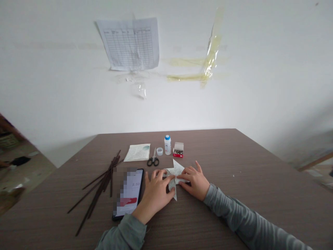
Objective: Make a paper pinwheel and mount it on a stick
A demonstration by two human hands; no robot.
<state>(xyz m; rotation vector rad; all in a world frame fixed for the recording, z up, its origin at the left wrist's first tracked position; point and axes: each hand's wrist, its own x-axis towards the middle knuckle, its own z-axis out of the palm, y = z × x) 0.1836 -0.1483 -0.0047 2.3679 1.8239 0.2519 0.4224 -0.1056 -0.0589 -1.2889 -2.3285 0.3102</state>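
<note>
Two hands hold a folded paper (178, 168) on the brown table (234, 163).
The left hand (156, 192) and the right hand (195, 181) are half open, with fingertips pressing the paper down; it lies just right of the phone (128, 192).

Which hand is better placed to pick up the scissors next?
Probably the left hand, which sits nearly straight below the scissors; the right hand lies farther off, past the folded paper.

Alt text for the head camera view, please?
The left hand and right hand press a folded, pointed sheet of paper on a brown wood-grain table. A phone and thin dark sticks lie to the left; scissors, a blue-capped bottle and a small open box sit beyond.
</note>
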